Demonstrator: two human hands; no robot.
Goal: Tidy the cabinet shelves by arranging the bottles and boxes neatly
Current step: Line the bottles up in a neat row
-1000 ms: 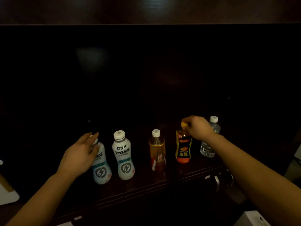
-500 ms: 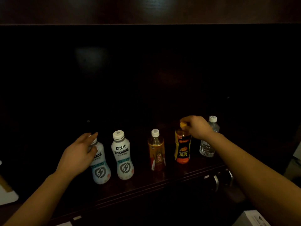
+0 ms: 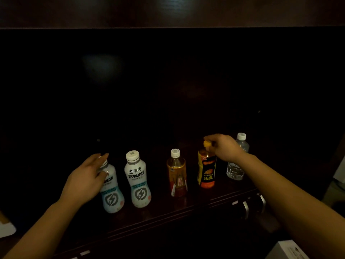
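Several bottles stand in a row near the front of a dark wooden shelf. My left hand grips the neck of the leftmost white drink bottle. A second white bottle stands beside it, apart from my hand. An amber tea bottle stands in the middle. My right hand pinches the yellow cap of the black-and-orange energy drink bottle. A clear water bottle stands behind my right wrist, partly hidden.
The cabinet interior behind the bottles is very dark. Metal drawer handles show below the shelf at right. A white box sits at the bottom right, and a pale object lies at the left edge.
Both hands keep their hold on the same bottles. The view has shifted very slightly; nothing else has visibly moved.
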